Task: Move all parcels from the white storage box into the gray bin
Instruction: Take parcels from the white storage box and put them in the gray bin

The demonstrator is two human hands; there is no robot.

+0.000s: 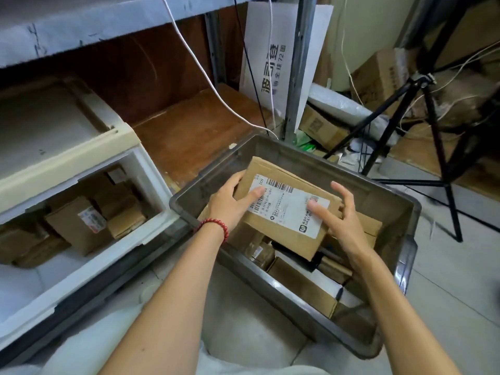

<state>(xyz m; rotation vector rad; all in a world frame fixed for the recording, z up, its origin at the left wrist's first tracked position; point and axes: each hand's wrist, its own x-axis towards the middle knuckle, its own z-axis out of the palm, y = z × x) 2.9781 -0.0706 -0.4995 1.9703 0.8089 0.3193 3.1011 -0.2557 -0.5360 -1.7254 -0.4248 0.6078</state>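
A brown cardboard parcel with a white shipping label sits tilted over the gray bin, on top of other parcels lying inside. My left hand, a red bead bracelet on its wrist, grips the parcel's left edge with thumb and index finger on top. My right hand is at the parcel's right edge, thumb on the label, fingers spread and mostly straight. To the left, the white storage box holds several more cardboard parcels.
A black tripod stands to the right of the bin on the tiled floor. A shelf rack with white cables rises behind. Loose boxes and packing clutter lie past the bin's far rim.
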